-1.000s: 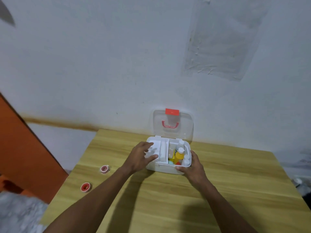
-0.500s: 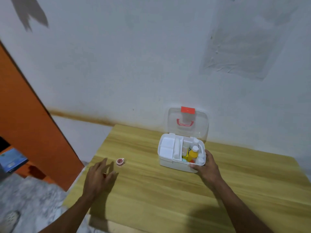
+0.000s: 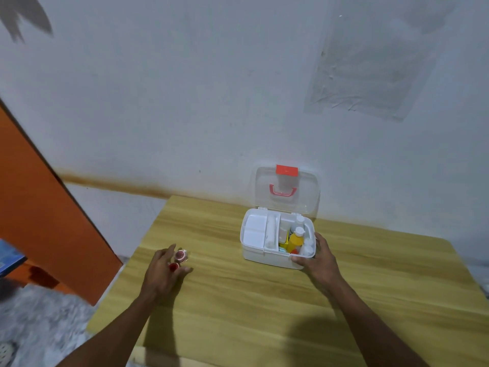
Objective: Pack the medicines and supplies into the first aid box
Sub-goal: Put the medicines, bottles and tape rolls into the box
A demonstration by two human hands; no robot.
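Near the left edge of the table: two small red rolls (image 3: 181, 255), probably tape, lie close together; the nearer one (image 3: 173, 266) shows between the fingers of the left hand.
Left hand: the left hand (image 3: 162, 274) is spread over the nearer roll, fingers wide and curved; I cannot tell if it already pinches the roll or only covers it.
First aid box: the first aid box (image 3: 267, 256) stands near the back edge of the table (image 3: 238, 308), well apart from the rolls, with its clear lid (image 3: 287, 192) upright against the wall.
Inside the box: the right part holds a yellow bottle (image 3: 296, 241) and white bottles; the white tray (image 3: 254, 231) on the left side looks free.
Right hand: the right hand (image 3: 318, 260) holds the front right corner of the box, thumb on the front wall, fingers on the side.
Step in hand: taking the rolls, as I judge.
How to do it well: close thumb and fingers on the rims of one roll, or gather both together, and lift straight up so that neither rolls off the left edge.
After that: carry over to the free tray side, not on the bottles.
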